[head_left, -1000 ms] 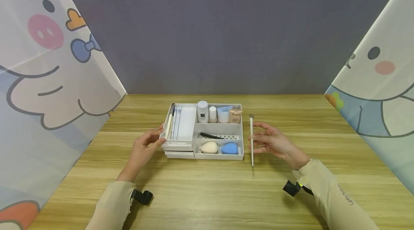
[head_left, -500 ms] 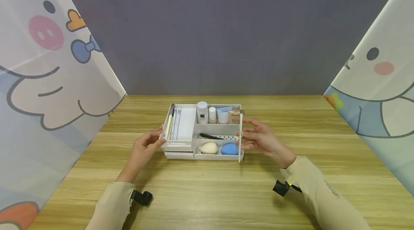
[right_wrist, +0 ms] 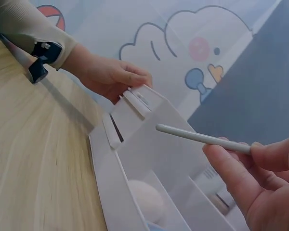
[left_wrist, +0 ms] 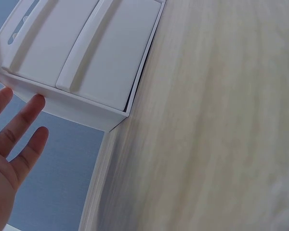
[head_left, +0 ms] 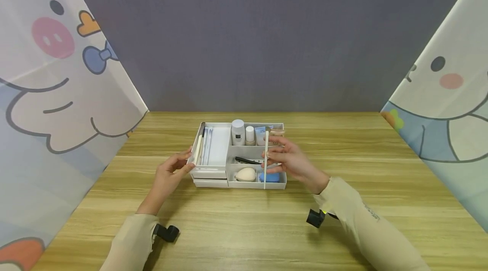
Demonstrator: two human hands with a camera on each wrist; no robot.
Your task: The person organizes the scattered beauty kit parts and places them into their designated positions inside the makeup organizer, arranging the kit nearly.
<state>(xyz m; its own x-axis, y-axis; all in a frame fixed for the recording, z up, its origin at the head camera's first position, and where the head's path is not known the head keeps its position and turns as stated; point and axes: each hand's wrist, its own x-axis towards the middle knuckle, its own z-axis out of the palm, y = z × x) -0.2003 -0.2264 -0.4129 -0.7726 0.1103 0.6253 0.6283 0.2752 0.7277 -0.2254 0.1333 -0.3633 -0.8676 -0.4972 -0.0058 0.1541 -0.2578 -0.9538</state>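
Note:
A white divided organizer [head_left: 220, 146] with drawers stands on the table. At its left side my left hand [head_left: 167, 180] rests with thumb and fingers at the front corner; in the left wrist view those fingers [left_wrist: 20, 124] are spread and fairly straight against the side wall. My right hand [head_left: 295, 163] pinches a makeup brush [head_left: 265, 178] by its pale handle [right_wrist: 197, 136] over the right compartments, bristles pointing away. Several slim brushes [head_left: 202, 146] lie in the left tray. Behind the right hand, a blue makeup sponge [head_left: 271, 178] is partly hidden.
The back compartments hold a white bottle [head_left: 238, 133], a smaller white-capped bottle [head_left: 250, 134] and a blue-white tube [head_left: 259, 135]. A black pencil-like stick [head_left: 247, 160] lies in the middle one. A cream sponge [head_left: 246, 174] sits in front. Wooden table [head_left: 236, 228] surrounds the organizer.
My right hand has carried the brush leftward, from beside the organizer's right edge to above its right compartments. The left hand and the organizer have stayed where they were.

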